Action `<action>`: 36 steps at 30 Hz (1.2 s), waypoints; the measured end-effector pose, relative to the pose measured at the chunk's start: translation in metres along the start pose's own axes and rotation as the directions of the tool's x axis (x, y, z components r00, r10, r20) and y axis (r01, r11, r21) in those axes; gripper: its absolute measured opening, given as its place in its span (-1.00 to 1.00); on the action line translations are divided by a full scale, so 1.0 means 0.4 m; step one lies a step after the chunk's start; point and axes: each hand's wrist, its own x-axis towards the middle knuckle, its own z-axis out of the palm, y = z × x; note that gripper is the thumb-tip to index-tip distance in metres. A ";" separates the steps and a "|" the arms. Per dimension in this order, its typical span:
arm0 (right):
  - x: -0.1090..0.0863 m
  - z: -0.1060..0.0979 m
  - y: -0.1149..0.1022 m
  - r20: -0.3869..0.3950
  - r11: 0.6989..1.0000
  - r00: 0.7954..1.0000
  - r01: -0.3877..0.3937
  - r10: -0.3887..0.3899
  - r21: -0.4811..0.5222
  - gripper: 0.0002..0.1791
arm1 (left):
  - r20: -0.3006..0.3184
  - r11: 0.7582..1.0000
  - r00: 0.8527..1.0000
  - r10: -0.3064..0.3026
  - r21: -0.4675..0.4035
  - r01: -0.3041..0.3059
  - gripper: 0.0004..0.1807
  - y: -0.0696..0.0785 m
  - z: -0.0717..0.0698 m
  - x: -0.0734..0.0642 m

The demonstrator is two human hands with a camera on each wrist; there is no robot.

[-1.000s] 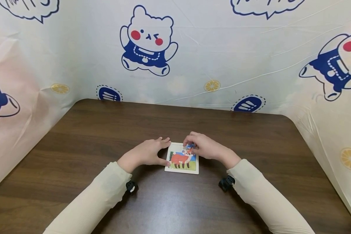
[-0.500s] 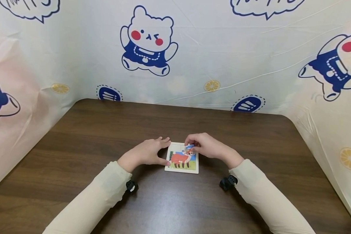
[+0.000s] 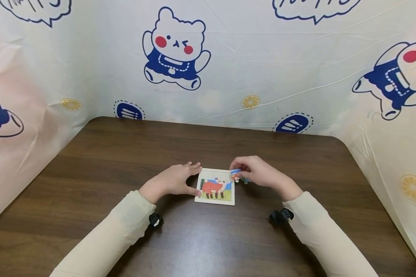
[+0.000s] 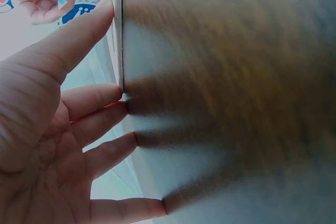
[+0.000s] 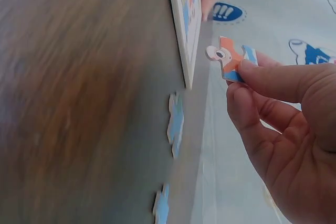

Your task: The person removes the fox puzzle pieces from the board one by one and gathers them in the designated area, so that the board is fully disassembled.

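A small square jigsaw puzzle board [image 3: 215, 203] with a pale frame lies on the table. Its lower part shows a red-orange animal on grass; bare pale backing shows along the top. My left hand [image 3: 175, 179] rests at the board's left side, fingers spread, thumb on the lower left edge and fingertips by the upper left corner. Just beyond the board's right edge, my right hand [image 3: 258, 171] pinches a puzzle piece [image 5: 229, 60] between thumb and fingers. That piece is orange and blue with an eye on it, and is held above the table in the right wrist view.
Two loose blue puzzle pieces show in the right wrist view: one piece [image 5: 176, 121] near the board's corner, another piece [image 5: 161, 205] farther along. The brown wooden table [image 3: 208, 246] ends at a printed curtain [image 3: 225, 77] behind and at both sides.
My right hand has moved right, carrying the puzzle piece from the board's upper right corner to past its right edge. The spot it covered now shows bare backing. My left hand stays put.
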 end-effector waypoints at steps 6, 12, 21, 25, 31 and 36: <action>-0.031 -0.022 0.020 -0.032 1.000 0.999 -0.026 0.026 0.005 -0.78 | -0.003 1.000 1.000 -0.005 -0.006 0.005 -0.05 0.001 0.001 0.000; -0.066 -0.050 0.035 -0.071 0.997 0.995 -0.070 0.072 0.027 -0.77 | -0.004 1.000 1.000 -0.014 -0.007 0.014 -0.04 -0.001 0.000 -0.001; -0.113 -0.078 0.070 -0.115 0.995 0.989 -0.085 0.090 0.051 -0.79 | -0.002 1.000 1.000 -0.011 -0.010 0.011 -0.04 -0.002 0.003 0.001; -0.134 -0.084 0.086 -0.135 0.995 0.987 -0.083 0.089 0.046 -0.81 | -0.003 1.000 1.000 -0.012 -0.014 0.012 -0.04 -0.002 0.002 0.001; -0.173 -0.092 0.115 -0.157 0.993 0.981 -0.116 0.118 0.022 -0.81 | -0.009 1.000 1.000 -0.001 -0.025 0.000 -0.05 -0.002 0.002 0.001; -0.202 -0.100 0.136 -0.170 0.987 0.972 -0.161 0.161 0.013 -0.80 | -0.016 1.000 1.000 0.002 -0.030 -0.003 -0.05 -0.002 0.002 0.002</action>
